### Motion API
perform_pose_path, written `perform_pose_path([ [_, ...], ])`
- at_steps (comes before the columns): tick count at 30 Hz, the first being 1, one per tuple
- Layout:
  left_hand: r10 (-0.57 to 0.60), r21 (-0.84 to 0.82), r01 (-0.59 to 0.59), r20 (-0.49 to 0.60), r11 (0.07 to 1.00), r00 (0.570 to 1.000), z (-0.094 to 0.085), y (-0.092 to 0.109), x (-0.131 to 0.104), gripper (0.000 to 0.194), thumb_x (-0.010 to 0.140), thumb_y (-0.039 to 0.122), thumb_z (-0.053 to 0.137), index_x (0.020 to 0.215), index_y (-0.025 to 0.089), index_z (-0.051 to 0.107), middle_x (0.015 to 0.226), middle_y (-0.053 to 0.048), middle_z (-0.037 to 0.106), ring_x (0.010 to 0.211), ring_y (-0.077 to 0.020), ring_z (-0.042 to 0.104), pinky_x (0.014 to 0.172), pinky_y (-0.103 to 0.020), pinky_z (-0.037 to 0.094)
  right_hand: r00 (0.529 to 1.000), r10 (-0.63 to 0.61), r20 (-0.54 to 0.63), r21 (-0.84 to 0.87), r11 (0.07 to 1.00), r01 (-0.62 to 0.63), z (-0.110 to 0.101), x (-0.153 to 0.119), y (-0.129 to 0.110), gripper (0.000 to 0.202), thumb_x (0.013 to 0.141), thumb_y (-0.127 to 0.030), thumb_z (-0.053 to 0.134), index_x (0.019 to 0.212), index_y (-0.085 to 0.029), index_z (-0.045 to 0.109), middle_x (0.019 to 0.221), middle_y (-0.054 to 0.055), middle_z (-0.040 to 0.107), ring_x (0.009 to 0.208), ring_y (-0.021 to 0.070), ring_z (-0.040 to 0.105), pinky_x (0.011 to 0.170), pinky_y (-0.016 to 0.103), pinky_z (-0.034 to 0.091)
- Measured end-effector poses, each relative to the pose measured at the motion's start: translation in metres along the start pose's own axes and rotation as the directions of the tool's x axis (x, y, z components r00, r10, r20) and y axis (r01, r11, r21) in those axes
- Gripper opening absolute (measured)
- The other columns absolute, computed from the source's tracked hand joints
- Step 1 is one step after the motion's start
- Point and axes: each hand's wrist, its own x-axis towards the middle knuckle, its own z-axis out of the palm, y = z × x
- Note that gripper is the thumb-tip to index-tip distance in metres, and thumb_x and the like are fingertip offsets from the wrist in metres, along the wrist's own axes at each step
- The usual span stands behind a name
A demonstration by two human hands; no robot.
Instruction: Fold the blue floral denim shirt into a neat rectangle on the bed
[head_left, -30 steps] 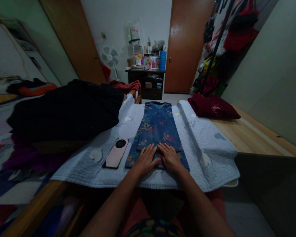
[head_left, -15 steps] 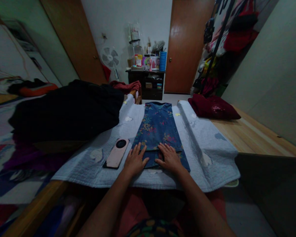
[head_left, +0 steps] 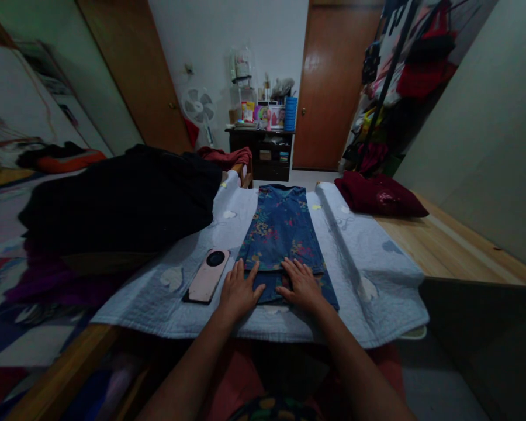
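A folded blue denim garment with a floral print (head_left: 283,225) lies flat on a pale blue quilted cloth (head_left: 368,257). Its exact kind is hard to make out. My left hand (head_left: 239,292) rests on the garment's near left corner, fingers spread. On the near right part lies my right hand (head_left: 301,285), palm down with the fingers apart. Both thumbs point inward over the folded near edge. Left of my left hand, a pink phone (head_left: 207,275) with a round black camera ring lies on the cloth.
A large black cloth heap (head_left: 123,204) sits at the left. A folded dark red garment (head_left: 379,194) is at the far right, by a wooden surface (head_left: 447,248). Behind are a dark shelf (head_left: 269,158), a white fan (head_left: 199,106) and a wooden door (head_left: 333,88).
Both hands stay on the denim garment with hardly any movement; the left fingers look slightly closer together. The whole view has shifted a little downward in the picture.
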Motion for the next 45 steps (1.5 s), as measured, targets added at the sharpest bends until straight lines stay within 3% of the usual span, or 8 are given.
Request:
perform_pose_path([
  [10, -0.043, 0.027, 0.044, -0.048, 0.999, 0.998, 0.0, 0.001, -0.008, 0.067, 0.092, 0.052, 0.046, 0.15, 0.024, 0.031, 0.155, -0.016, 0.034, 0.143, -0.0353, 0.029, 0.11, -0.05, 0.03, 1.0, 0.0, -0.003, -0.01, 1.0, 0.0, 0.0, 0.0, 0.0, 0.076, 0.084, -0.052, 0.059, 0.149, -0.023, 0.034, 0.156, 0.007, 0.032, 0.145, 0.0278, 0.023, 0.117, 0.049, 0.017],
  [25, -0.023, 0.058, 0.024, -0.02, 0.998, 1.0, -0.007, -0.007, -0.013, 0.07, 0.091, 0.059, 0.043, 0.148, 0.019, 0.035, 0.148, -0.018, 0.042, 0.139, -0.0353, 0.035, 0.109, -0.049, 0.03, 1.0, 0.001, -0.01, -0.005, 1.0, -0.001, 0.0, -0.001, -0.001, 0.075, 0.085, -0.051, 0.059, 0.149, -0.021, 0.034, 0.156, 0.006, 0.032, 0.145, 0.0281, 0.022, 0.118, 0.047, 0.016],
  [29, -0.03, 0.033, 0.033, -0.084, 0.999, 0.996, -0.02, -0.007, 0.002, 0.051, 0.096, 0.046, 0.04, 0.138, 0.017, 0.047, 0.131, -0.016, 0.06, 0.124, -0.0298, 0.052, 0.104, -0.045, 0.038, 1.0, 0.01, -0.001, 0.0, 1.0, -0.01, 0.0, -0.001, -0.002, 0.074, 0.085, -0.05, 0.058, 0.149, -0.021, 0.034, 0.157, 0.005, 0.031, 0.145, 0.028, 0.022, 0.118, 0.047, 0.015],
  [32, 0.023, 0.007, -0.022, -0.159, 1.0, 0.987, -0.025, -0.005, 0.022, 0.041, 0.097, 0.033, 0.039, 0.131, 0.014, 0.053, 0.138, -0.015, 0.055, 0.129, -0.0276, 0.048, 0.108, -0.044, 0.036, 1.0, 0.015, 0.011, 0.0, 1.0, -0.015, -0.001, 0.0, -0.002, 0.076, 0.085, -0.051, 0.058, 0.149, -0.021, 0.034, 0.157, 0.005, 0.03, 0.146, 0.028, 0.021, 0.118, 0.047, 0.014],
  [35, 0.144, -0.049, -0.152, -0.136, 0.987, 0.98, -0.021, 0.0, 0.043, 0.042, 0.096, 0.026, 0.039, 0.133, 0.011, 0.051, 0.145, -0.015, 0.049, 0.136, -0.0248, 0.042, 0.113, -0.04, 0.032, 0.999, 0.02, 0.025, 0.003, 1.0, -0.02, -0.001, 0.0, -0.002, 0.077, 0.084, -0.053, 0.058, 0.15, -0.021, 0.033, 0.158, 0.004, 0.028, 0.146, 0.0281, 0.02, 0.119, 0.047, 0.013],
  [38, 0.182, -0.088, -0.186, -0.053, 0.979, 0.982, -0.01, 0.003, 0.057, 0.043, 0.097, 0.028, 0.039, 0.135, 0.01, 0.049, 0.145, -0.015, 0.048, 0.136, -0.0239, 0.043, 0.112, -0.039, 0.035, 0.999, 0.028, 0.03, 0.006, 1.0, -0.028, -0.001, 0.0, -0.002, 0.076, 0.084, -0.052, 0.058, 0.15, -0.022, 0.033, 0.158, 0.002, 0.027, 0.146, 0.0279, 0.02, 0.119, 0.047, 0.013],
  [41, 0.124, -0.067, -0.123, 0.014, 0.99, 0.992, 0.0, 0.003, 0.063, 0.049, 0.097, 0.035, 0.042, 0.137, 0.008, 0.047, 0.147, -0.018, 0.045, 0.137, -0.0271, 0.041, 0.112, -0.041, 0.035, 0.999, 0.03, 0.025, 0.009, 0.999, -0.03, -0.001, 0.0, -0.002, 0.075, 0.084, -0.052, 0.057, 0.149, -0.023, 0.034, 0.158, 0.002, 0.028, 0.146, 0.0279, 0.02, 0.119, 0.047, 0.012],
  [45, 0.062, -0.034, -0.061, 0.016, 0.998, 0.998, 0.004, -0.001, 0.065, 0.055, 0.096, 0.044, 0.043, 0.141, 0.011, 0.044, 0.152, -0.018, 0.038, 0.141, -0.0291, 0.035, 0.113, -0.044, 0.033, 1.0, 0.02, 0.014, 0.016, 1.0, -0.02, -0.001, 0.0, -0.002, 0.074, 0.084, -0.051, 0.057, 0.149, -0.022, 0.035, 0.157, 0.002, 0.029, 0.146, 0.0271, 0.02, 0.119, 0.046, 0.012],
])
